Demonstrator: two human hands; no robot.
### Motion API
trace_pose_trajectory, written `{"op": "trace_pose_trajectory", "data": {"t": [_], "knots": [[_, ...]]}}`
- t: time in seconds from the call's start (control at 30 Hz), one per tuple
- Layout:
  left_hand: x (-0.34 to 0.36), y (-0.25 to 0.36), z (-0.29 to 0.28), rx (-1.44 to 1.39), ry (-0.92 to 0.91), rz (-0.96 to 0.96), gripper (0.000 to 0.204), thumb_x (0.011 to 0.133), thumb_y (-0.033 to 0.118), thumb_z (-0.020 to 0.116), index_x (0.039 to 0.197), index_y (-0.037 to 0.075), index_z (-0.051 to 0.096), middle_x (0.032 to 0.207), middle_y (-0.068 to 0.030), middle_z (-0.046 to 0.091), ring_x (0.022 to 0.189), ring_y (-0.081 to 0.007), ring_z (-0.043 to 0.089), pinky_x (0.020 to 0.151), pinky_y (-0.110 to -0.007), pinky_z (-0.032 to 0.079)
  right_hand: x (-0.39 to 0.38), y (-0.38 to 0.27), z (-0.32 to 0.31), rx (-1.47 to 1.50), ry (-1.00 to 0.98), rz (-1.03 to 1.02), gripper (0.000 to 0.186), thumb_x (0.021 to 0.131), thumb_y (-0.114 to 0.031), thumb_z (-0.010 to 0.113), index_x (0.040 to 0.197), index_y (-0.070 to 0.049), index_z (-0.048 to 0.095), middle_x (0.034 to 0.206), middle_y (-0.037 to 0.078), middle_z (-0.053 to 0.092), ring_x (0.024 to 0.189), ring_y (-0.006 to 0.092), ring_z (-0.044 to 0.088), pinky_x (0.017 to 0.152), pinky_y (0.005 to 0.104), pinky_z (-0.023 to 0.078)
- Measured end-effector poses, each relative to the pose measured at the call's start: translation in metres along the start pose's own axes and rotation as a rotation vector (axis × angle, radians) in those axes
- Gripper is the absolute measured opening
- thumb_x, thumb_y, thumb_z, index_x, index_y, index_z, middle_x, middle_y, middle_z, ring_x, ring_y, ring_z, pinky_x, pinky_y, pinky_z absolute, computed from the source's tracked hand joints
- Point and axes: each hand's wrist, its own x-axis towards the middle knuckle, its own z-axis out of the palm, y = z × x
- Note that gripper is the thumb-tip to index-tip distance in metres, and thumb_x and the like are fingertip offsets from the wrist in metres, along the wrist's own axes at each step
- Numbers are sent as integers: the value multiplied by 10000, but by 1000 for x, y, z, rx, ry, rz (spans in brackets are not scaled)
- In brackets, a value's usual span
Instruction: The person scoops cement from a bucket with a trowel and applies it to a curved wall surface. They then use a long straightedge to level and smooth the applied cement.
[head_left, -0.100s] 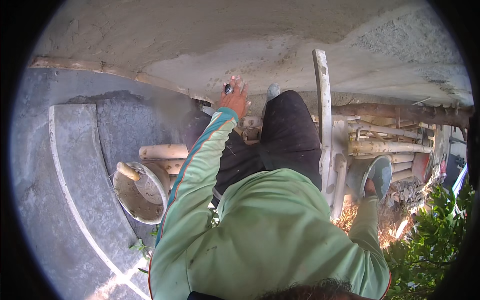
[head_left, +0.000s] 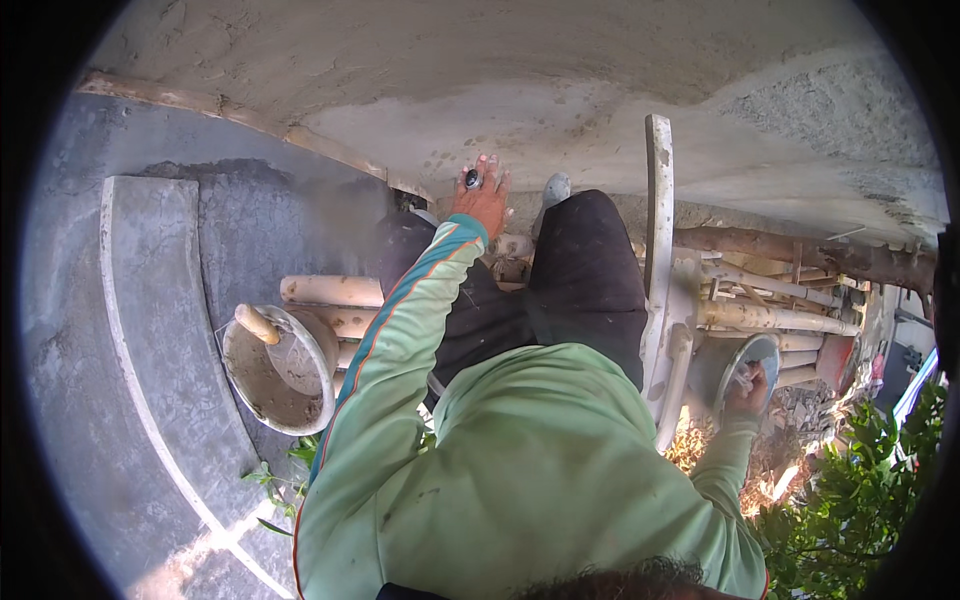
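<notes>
So I'm standing here watching, and the right hand (head_left: 745,393) is down inside a grey-blue, round-mouthed bucket (head_left: 764,352), off to the person's right. Can't tell if those fingers are pinched on something or just dipping; there's a pale patch around the fingertips that could be a wet lump or only wet skin.

The left hand (head_left: 487,203), dark-stoned ring and all, has its fingers spread apart, gripping nothing, up at the damp grey plastered wall (head_left: 560,125). Can't say how hard it presses, if at all.

The bucket looks stiff-walled to me, probably heavy if there's much in it, and a wet rim would be slippery. I'd take it by the rim on both sides of where that hand goes in. The plaster's likely soft where it's darker, so flat palm, no fingertips.

Just inward from the right hand there's a long pale wooden board (head_left: 659,220), with round tan bamboo poles (head_left: 785,318) beyond. Below and left of the left hand sits a mortar-smeared round bucket (head_left: 243,368) with a wooden-handled trowel (head_left: 258,324) in it.
</notes>
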Motion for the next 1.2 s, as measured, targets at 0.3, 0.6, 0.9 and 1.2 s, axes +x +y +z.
{"op": "trace_pose_trajectory", "data": {"t": [0.3, 0.6, 0.9, 1.2], "knots": [[28, 34, 0, -103, -66, 31, 691, 920, 356, 649, 1509, 61, 439, 1626, -230, 265, 1546, -419, 165, 1216, -594, 214, 46, 10, 400, -418, -437, -54, 279, 1055, -316, 552, 862, -121, 502, 774, 12, 515, 540, 90, 425, 457, 235, 376], [40, 12, -54, 59, -50, 142, 420, 921, 217, 593, 1300, 36, 589, 1377, -218, 515, 1305, -383, 459, 1093, -513, 373, 164, 324, 539, -1412, -810, -1035, 222, 993, -139, 577, 1134, -22, 703, 1154, 87, 711, 1084, 200, 653, 1008, 355, 492], [48, -57, -27, -1521, 415, -332, 439, 1007, 402, 517, 1275, 63, 591, 1308, -182, 631, 1195, -360, 607, 983, -470, 492, 134, 359, 607, -1215, -912, -986, 379, 977, -275, 509, 1277, -114, 674, 1374, 105, 626, 1390, 281, 483, 1183, 517, 260], [40, 31, -81, -2395, 626, -440, 581, 1082, 372, 462, 1521, 14, 332, 1432, -186, 509, 1374, -302, 474, 1155, -475, 379, 142, 307, 610, -1747, -806, -1013, 406, 995, -311, 493, 1330, -126, 629, 1441, 127, 581, 1424, 258, 449, 1144, 514, 310]]}}
